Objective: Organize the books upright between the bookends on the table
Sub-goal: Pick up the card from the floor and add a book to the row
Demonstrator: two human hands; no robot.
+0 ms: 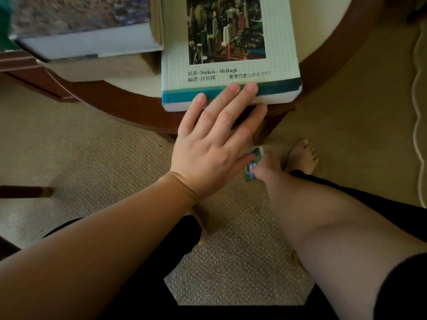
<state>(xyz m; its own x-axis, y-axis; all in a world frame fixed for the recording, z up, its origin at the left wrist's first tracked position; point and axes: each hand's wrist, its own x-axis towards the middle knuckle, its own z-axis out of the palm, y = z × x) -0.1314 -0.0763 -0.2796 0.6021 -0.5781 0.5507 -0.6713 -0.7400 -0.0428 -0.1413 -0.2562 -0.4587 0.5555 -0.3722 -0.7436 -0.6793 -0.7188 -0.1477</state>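
A thick pale-green book [231,72] with a city photo on its cover lies flat on the round table [129,84], its lower edge overhanging the brown rim. My left hand [215,144] lies palm down with spread fingertips on the teal band at the book's near edge; the thumb is off the book. My right hand [268,167] hangs low under the table edge, curled on a small shiny card [253,166] and partly hidden by my left thumb. A second large book [83,21] lies flat at upper left. I see no bookends.
The table's wooden rim [120,105] curves across the view, with a table leg [270,125] beside my right hand. Below are beige carpet, a textured plastic mat [104,162], my bare foot [302,155] and dark furniture legs at left [25,191].
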